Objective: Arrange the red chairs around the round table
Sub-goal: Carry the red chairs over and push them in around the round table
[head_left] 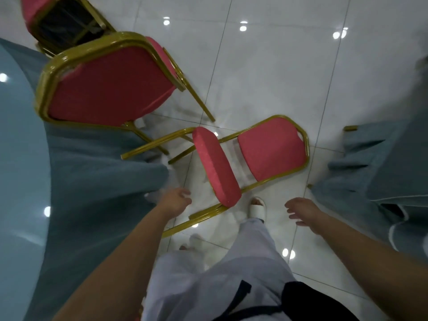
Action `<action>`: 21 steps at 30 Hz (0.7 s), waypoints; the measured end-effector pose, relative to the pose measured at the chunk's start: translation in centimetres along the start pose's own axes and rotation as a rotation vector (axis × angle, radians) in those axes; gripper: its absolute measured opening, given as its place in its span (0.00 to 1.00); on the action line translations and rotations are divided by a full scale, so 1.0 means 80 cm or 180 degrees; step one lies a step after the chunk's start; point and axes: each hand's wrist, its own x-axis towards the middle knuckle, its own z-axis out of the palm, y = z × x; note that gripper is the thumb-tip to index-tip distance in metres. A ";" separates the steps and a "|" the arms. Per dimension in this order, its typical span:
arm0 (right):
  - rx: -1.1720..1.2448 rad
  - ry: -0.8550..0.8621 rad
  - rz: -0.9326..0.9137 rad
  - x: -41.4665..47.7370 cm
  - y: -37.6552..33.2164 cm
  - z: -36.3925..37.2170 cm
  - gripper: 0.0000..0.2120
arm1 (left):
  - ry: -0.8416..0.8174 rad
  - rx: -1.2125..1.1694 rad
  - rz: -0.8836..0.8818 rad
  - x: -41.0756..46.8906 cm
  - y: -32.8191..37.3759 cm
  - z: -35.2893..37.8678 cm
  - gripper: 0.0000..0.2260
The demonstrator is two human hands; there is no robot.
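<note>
A red chair with a gold frame [271,154] lies tipped on its side on the white tiled floor in front of my feet. A second red chair [108,86] stands against the round table's blue-grey cloth [88,181] at the left. A third red chair [58,22] lies overturned at the top left, showing its dark underside. My left hand [177,200] hovers just left of the fallen chair's seat, fingers apart, holding nothing. My right hand [303,212] hangs to the right of the chair's frame, open and apart from it.
Another draped table [382,172] in the same blue-grey cloth stands at the right. My foot in a white slipper [257,208] rests by the fallen chair's frame. Glossy white tiles [266,72] stretch beyond the chairs.
</note>
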 end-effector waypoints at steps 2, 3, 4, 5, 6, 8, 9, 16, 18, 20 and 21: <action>0.0114 0.0019 -0.0069 -0.011 -0.008 -0.010 0.10 | 0.0133 0.0035 0.0083 0.002 -0.003 -0.017 0.15; 0.0137 0.0057 -0.0088 -0.016 -0.011 -0.015 0.11 | 0.0197 0.0089 0.0148 0.005 -0.005 -0.028 0.14; 0.0162 0.0112 -0.0099 -0.019 -0.014 -0.017 0.11 | 0.0279 0.0175 0.0235 0.008 -0.007 -0.038 0.14; 0.0196 0.0163 -0.0104 -0.021 -0.016 -0.018 0.12 | 0.0384 0.0244 0.0321 0.013 -0.008 -0.050 0.13; 0.0227 0.0199 -0.0109 -0.022 -0.019 -0.018 0.12 | 0.0494 0.0275 0.0388 0.018 -0.010 -0.061 0.12; 0.0317 0.0245 -0.0111 -0.023 -0.026 -0.012 0.12 | 0.0633 0.0244 0.0468 0.031 -0.013 -0.080 0.10; 0.0375 0.0261 -0.0114 -0.023 -0.030 -0.006 0.11 | 0.0657 0.0219 0.0480 0.037 -0.015 -0.089 0.09; 0.0854 0.0308 -0.0021 -0.011 -0.061 0.080 0.05 | 0.0267 0.0181 0.0432 0.086 -0.016 -0.128 0.11; 0.1038 0.0323 0.0038 0.003 -0.076 0.112 0.05 | 0.0125 0.0466 0.0506 0.124 -0.008 -0.137 0.10; 0.1168 0.0369 0.0149 0.019 -0.083 0.146 0.05 | -0.0105 0.0513 0.0583 0.175 0.005 -0.142 0.11; 0.1293 0.0485 0.0212 0.027 -0.083 0.164 0.05 | -0.0254 0.0564 0.0640 0.205 0.016 -0.144 0.10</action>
